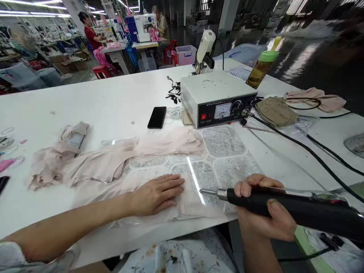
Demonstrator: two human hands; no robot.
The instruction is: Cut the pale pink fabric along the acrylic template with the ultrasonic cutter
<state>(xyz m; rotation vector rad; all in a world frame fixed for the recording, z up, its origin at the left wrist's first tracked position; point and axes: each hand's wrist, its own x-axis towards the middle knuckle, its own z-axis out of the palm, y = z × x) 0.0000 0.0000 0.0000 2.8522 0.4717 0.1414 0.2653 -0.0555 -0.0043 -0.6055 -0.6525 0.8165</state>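
Note:
My left hand lies flat, fingers stretched out, on a thin pale pink fabric piece. Under the fabric is a clear plastic sheet with grey speckled rounded squares. My right hand is wrapped around a black ultrasonic handpiece with a pointed metal tip. The tip points left, just to the right of my left fingertips. Whether it touches the fabric I cannot tell. More pink fabric strips lie beyond my left hand, and a crumpled pile is to the left.
A white generator box with a meter stands at the back; its black cable runs right. Nearby are a phone, white cord, a green-lidded bottle and brown cloth pieces. People sit at sewing machines beyond the white table.

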